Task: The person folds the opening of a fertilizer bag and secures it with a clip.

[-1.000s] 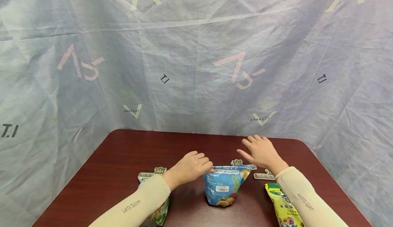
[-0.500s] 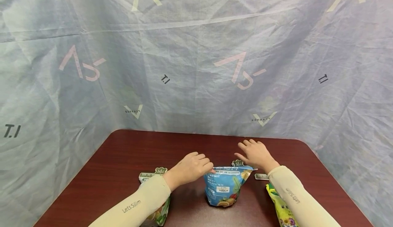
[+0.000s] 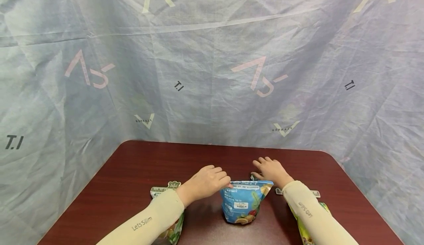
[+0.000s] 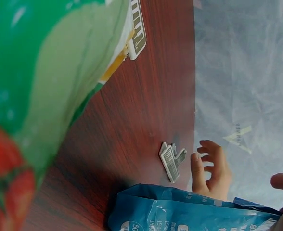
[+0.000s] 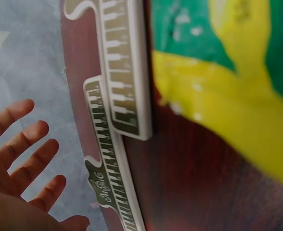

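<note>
Left hand (image 3: 206, 183), fingers clamped on a blue bag's top (image 3: 242, 202)
Right hand (image 3: 272, 171) near a clip (image 4: 169, 162), fingers apart.

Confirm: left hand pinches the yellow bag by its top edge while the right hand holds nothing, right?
Wrong bag: the head view shows the left hand pinching the blue bag by its top edge. The right hand does hold nothing.

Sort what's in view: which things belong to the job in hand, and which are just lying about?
Likely in the job, judging by the hands:
left hand, pinching the top of the blue bag
right hand, nearest the middle clip

Apparently just lying about:
green bag
left clip
yellow bag
right clip
</note>
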`<action>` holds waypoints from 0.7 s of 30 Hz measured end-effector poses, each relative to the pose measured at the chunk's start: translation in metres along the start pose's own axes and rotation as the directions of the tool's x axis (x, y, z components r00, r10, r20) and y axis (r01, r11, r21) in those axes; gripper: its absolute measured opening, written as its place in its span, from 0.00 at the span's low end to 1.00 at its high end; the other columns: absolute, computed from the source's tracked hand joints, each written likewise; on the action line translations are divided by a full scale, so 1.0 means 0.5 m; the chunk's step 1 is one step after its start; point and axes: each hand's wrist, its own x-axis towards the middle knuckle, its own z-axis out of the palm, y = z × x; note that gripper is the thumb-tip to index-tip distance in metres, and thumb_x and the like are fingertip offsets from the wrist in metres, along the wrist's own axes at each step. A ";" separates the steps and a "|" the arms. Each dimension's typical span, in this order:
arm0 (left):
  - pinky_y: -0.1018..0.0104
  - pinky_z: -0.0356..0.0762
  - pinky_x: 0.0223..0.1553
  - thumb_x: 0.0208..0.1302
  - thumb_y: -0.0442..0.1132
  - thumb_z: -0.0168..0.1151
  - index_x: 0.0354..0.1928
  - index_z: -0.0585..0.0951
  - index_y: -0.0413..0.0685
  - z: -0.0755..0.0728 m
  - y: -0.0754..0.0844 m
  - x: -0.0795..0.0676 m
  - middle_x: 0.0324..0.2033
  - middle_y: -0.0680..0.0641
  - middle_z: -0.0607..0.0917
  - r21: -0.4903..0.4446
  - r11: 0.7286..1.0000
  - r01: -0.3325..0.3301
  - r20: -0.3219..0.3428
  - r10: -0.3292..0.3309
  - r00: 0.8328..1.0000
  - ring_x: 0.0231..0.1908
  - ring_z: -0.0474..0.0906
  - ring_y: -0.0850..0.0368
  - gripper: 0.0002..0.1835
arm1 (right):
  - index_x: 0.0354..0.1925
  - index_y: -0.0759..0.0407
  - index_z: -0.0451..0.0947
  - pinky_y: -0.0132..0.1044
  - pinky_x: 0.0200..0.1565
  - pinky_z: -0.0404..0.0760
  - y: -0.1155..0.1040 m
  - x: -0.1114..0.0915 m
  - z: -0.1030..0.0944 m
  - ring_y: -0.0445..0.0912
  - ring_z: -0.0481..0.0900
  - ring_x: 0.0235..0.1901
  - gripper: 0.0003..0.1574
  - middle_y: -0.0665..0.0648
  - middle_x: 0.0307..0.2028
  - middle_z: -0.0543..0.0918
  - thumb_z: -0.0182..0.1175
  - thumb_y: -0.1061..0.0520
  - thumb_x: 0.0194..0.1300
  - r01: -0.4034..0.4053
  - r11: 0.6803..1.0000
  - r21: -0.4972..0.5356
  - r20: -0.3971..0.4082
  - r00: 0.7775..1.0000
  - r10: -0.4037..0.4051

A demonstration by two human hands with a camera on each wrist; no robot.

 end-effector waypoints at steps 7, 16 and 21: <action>0.73 0.58 0.21 0.67 0.50 0.49 0.25 0.72 0.54 -0.004 0.001 0.000 0.20 0.58 0.73 -0.013 1.000 0.006 0.013 -0.006 1.000 0.20 0.67 0.65 0.14 | 0.55 0.61 0.71 0.49 0.34 0.77 -0.010 0.002 0.003 0.57 0.75 0.42 0.34 0.63 0.45 0.75 0.56 0.39 0.60 -0.038 0.987 0.155 0.172 0.985 0.011; 0.74 0.58 0.21 0.68 0.50 0.48 0.25 0.72 0.53 0.000 0.000 0.000 0.20 0.58 0.74 -0.010 1.000 0.000 0.005 0.001 1.000 0.21 0.68 0.65 0.15 | 0.61 0.60 0.64 0.51 0.44 0.74 -0.015 0.003 0.008 0.60 0.68 0.54 0.45 0.64 0.56 0.68 0.62 0.36 0.53 -0.084 0.978 0.188 0.363 0.932 0.010; 0.76 0.56 0.20 0.67 0.50 0.48 0.23 0.72 0.53 -0.010 -0.001 0.007 0.19 0.58 0.73 -0.006 1.000 -0.012 -0.024 0.012 1.000 0.20 0.66 0.66 0.16 | 0.57 0.58 0.68 0.49 0.41 0.75 -0.019 0.003 0.015 0.56 0.71 0.48 0.40 0.60 0.49 0.71 0.60 0.36 0.54 -0.044 0.979 0.199 0.337 0.941 -0.026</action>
